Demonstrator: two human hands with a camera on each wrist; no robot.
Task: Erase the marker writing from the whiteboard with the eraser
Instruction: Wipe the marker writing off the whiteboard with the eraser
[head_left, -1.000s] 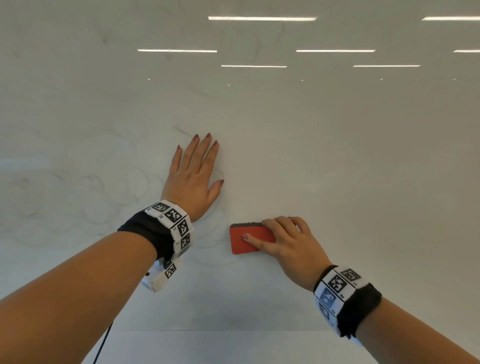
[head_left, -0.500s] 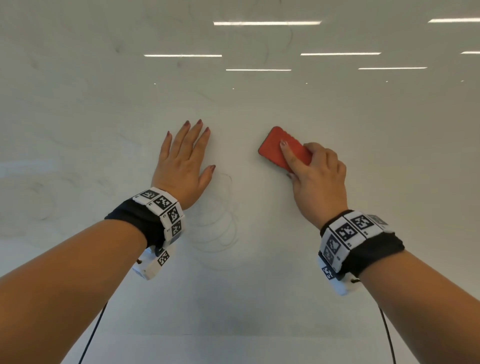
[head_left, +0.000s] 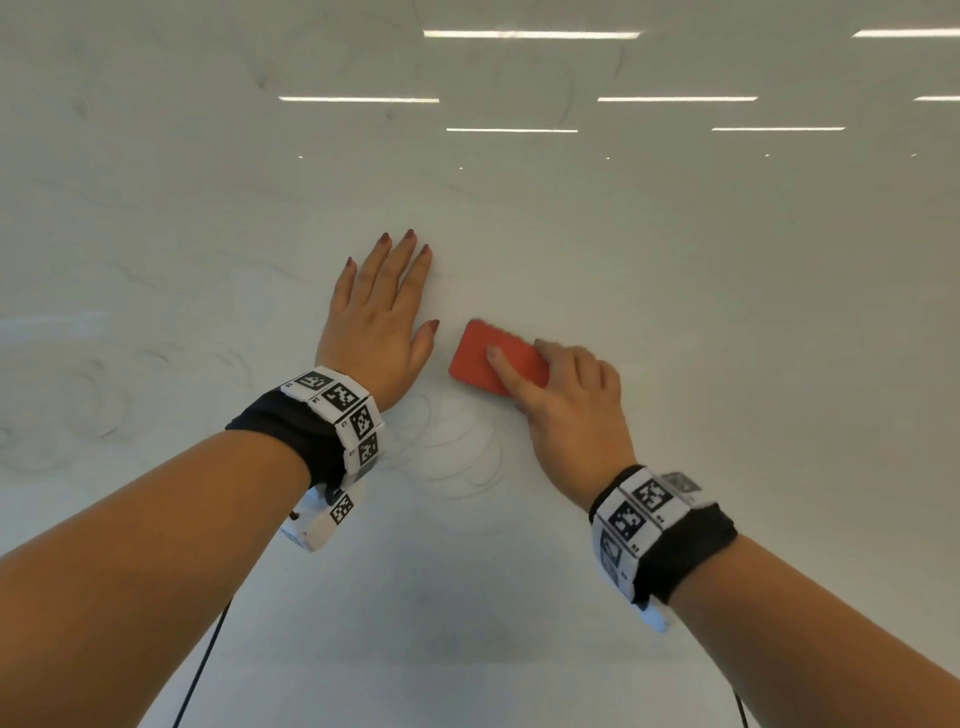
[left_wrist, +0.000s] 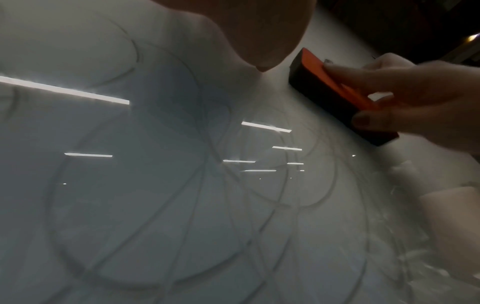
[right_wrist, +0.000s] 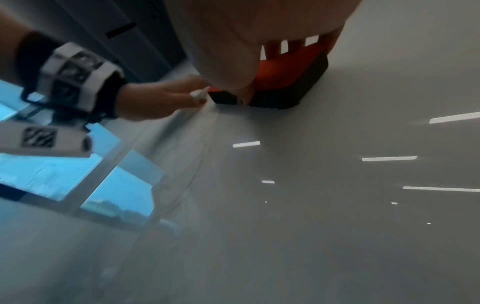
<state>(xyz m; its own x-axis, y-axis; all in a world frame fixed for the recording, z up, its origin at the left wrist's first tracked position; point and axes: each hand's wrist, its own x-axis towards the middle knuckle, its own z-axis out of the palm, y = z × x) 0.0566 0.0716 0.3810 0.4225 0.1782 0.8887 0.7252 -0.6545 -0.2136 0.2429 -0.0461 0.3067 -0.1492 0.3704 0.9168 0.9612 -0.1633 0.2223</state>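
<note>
A glossy whiteboard (head_left: 675, 312) fills the head view. My right hand (head_left: 566, 410) grips a red eraser (head_left: 488, 361) with a black felt underside (left_wrist: 322, 92) and presses it flat on the board. My left hand (head_left: 379, 317) lies flat on the board just left of the eraser, fingers straight. Faint looping marker lines (head_left: 457, 452) curl below the eraser and between my wrists. More grey loops (head_left: 98, 400) show at the far left. In the left wrist view the loops (left_wrist: 197, 205) cross most of the board. In the right wrist view the eraser (right_wrist: 280, 82) sits under my fingers.
Ceiling light strips reflect in the board (head_left: 530, 34). A lighter band (head_left: 415, 696) runs along the bottom of the head view. A black cable (head_left: 202, 670) hangs from my left wrist. Windows (right_wrist: 64, 170) show at the left of the right wrist view.
My right hand swept the eraser from low centre up to the upper right, then back down-left beside my left thumb. The left hand stayed flat on the board.
</note>
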